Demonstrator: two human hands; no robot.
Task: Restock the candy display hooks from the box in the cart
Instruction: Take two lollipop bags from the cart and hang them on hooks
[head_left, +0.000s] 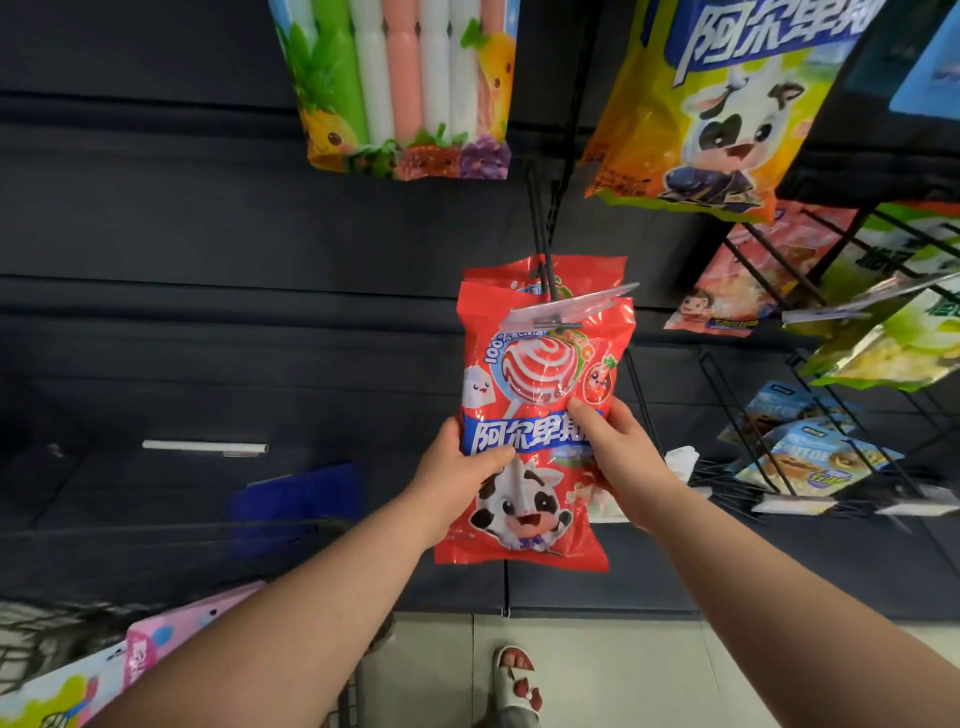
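Pink candy packs (156, 647) lower left. Left hand (457, 467) grips red lollipop bag (540, 519) at left edge, thumb across front. Right hand (621, 457) grips right edge. Bag top meets black display hook (537, 228), behind clear price-tag holder (569, 309). Yellow cow bag (717, 104) hangs above right.

A glossy red plastic bag of lollipops (537, 431), printed with a swirled lollipop, a blue band of white characters and a cartoon cow, hangs upright. The left hand (457, 467) and right hand (623, 457) grip its two side edges at mid-height, with both thumbs on the front. Above the grip, its top meets a black two-wire display hook (537, 228), and the hook's clear label plate (571, 306) lies across the bag's front. A second matching red bag (592, 270) hangs just behind it. Far below and left of the grip sits a pink printed box (156, 644).
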